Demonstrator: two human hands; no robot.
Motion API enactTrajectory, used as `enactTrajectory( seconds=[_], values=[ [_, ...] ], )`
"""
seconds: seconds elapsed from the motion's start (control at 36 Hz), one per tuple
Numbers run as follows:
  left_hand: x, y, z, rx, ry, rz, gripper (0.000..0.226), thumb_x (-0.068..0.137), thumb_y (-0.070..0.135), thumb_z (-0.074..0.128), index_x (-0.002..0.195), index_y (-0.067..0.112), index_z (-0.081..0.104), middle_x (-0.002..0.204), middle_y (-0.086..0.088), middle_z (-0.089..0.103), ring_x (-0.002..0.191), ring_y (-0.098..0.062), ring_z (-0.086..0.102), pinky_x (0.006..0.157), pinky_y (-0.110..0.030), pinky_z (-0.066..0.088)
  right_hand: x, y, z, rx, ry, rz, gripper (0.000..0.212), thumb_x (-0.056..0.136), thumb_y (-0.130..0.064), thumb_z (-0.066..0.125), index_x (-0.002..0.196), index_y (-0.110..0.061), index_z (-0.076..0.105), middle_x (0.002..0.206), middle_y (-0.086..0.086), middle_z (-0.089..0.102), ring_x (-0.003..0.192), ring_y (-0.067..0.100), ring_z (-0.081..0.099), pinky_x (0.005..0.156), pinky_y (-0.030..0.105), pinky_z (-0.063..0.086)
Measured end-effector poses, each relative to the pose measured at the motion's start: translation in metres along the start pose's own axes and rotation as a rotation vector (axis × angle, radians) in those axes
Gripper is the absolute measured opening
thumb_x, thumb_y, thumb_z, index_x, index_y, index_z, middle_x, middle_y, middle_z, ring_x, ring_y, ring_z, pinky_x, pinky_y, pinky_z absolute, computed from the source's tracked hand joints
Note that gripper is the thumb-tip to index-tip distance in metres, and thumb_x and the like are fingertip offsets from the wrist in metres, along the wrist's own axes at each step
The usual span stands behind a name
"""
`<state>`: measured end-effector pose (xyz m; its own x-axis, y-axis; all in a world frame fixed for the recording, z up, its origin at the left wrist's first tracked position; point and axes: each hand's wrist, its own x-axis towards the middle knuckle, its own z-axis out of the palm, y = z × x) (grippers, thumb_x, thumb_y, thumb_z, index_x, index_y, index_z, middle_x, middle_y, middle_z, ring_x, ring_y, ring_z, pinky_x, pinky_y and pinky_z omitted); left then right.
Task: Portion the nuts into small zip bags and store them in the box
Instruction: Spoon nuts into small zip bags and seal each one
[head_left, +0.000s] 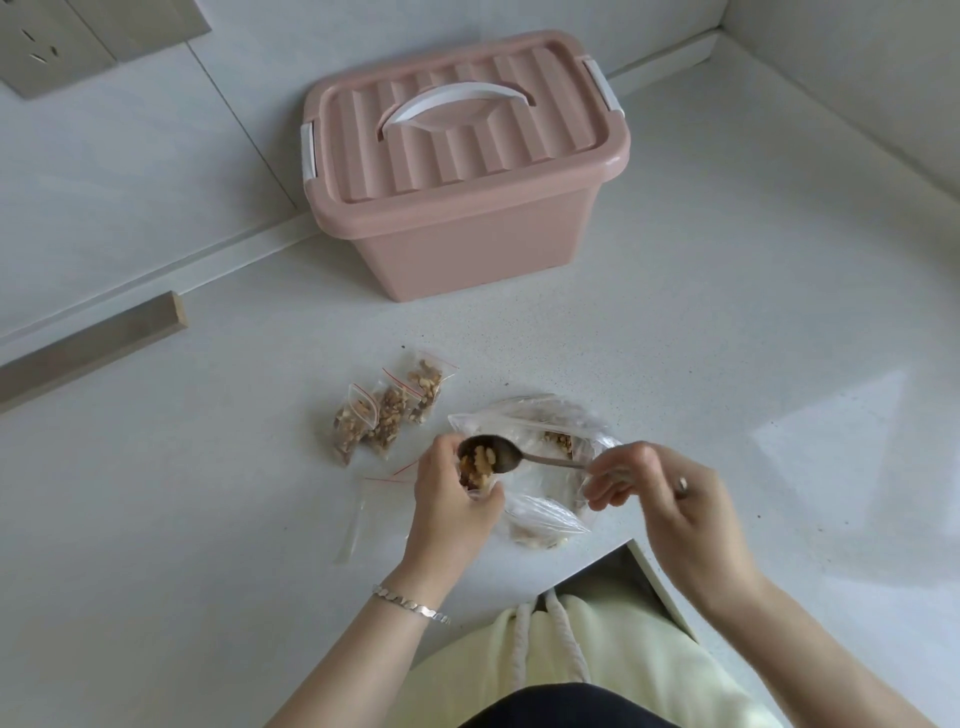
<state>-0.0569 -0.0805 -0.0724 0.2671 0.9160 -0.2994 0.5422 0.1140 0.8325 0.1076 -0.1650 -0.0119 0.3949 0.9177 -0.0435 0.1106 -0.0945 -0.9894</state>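
On a white, finely speckled counter (675, 338), the left hand (452, 499) curls round a small zip bag (471, 480) of thin clear plastic, mouth up and lumpy with pale brown walnut pieces. The right hand (660, 499) pinches the thin handle of a metal spoon (506, 457). Its long axis runs from three o'clock to nine, and the oval bowl points to nine o'clock at the bag's mouth, loaded with nuts (485, 460). Under the spoon lies a large clear bag (545, 522), crumpled and glossy, with more nuts inside. At ten o'clock from the hands, three filled zip bags (387, 415) with red seal strips lie side by side, their sealed ends slanting toward one o'clock. At eight o'clock lie flat empty zip bags (356, 525). The box (447, 249), smooth pink plastic with tapered walls, stands at twelve o'clock, well apart, under a ribbed lid (467, 156) with a white arched handle (457, 101) and white side clips (308, 150). A silver link bracelet (410, 605) circles the left wrist.
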Motion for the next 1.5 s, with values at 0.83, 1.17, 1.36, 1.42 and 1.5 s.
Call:
enactTrajectory(
  seconds=[0.83, 1.17, 1.36, 1.42, 1.5],
  values=[
    [-0.005, -0.005, -0.017, -0.024, 0.112, -0.038, 0.042, 0.078, 0.001, 0.064, 0.09, 0.036, 0.043, 0.105, 0.003, 0.056, 0.084, -0.008, 0.059, 0.064, -0.013, 0.043, 0.009, 0.007, -0.014, -0.271, 0.178, 0.144, 0.046, 0.086, -0.055, 0.034, 0.066, -0.024, 0.062, 0.053, 0.001, 0.061, 0.05, 0.008, 0.056, 0.053, 0.015, 0.042],
    [-0.006, 0.0, -0.02, -0.002, 0.13, -0.01, 0.044, 0.079, -0.001, 0.064, 0.087, 0.036, 0.041, 0.102, 0.002, 0.058, 0.079, -0.004, 0.058, 0.061, -0.004, 0.041, 0.026, 0.065, 0.004, -0.066, 0.104, 0.399, 0.028, 0.097, -0.022, 0.04, 0.086, -0.019, 0.066, 0.077, 0.004, 0.069, 0.071, 0.016, 0.066, 0.068, 0.023, 0.053],
    [-0.009, 0.004, -0.022, -0.028, 0.124, -0.019, 0.035, 0.08, -0.003, 0.064, 0.093, 0.024, 0.046, 0.097, 0.005, 0.057, 0.075, 0.006, 0.056, 0.062, -0.003, 0.04, 0.032, 0.07, 0.02, 0.052, 0.009, 0.51, 0.031, 0.098, -0.023, 0.039, 0.084, -0.017, 0.066, 0.081, 0.008, 0.071, 0.074, 0.019, 0.069, 0.073, 0.029, 0.055],
    [-0.008, 0.004, -0.022, -0.032, 0.133, -0.008, 0.038, 0.079, -0.004, 0.064, 0.088, 0.027, 0.044, 0.096, 0.009, 0.058, 0.075, 0.009, 0.055, 0.062, -0.002, 0.04, 0.033, 0.072, 0.022, 0.084, -0.013, 0.563, 0.033, 0.098, -0.024, 0.038, 0.089, -0.011, 0.066, 0.08, 0.009, 0.071, 0.071, 0.015, 0.069, 0.069, 0.024, 0.056],
    [-0.009, 0.004, -0.022, -0.028, 0.132, -0.023, 0.037, 0.079, -0.003, 0.064, 0.09, 0.028, 0.045, 0.094, 0.008, 0.058, 0.075, -0.002, 0.058, 0.059, -0.004, 0.041, 0.033, 0.073, 0.025, 0.156, -0.034, 0.627, 0.034, 0.099, -0.024, 0.038, 0.093, -0.004, 0.065, 0.08, 0.013, 0.07, 0.067, 0.014, 0.069, 0.06, 0.018, 0.054]
  ],
)
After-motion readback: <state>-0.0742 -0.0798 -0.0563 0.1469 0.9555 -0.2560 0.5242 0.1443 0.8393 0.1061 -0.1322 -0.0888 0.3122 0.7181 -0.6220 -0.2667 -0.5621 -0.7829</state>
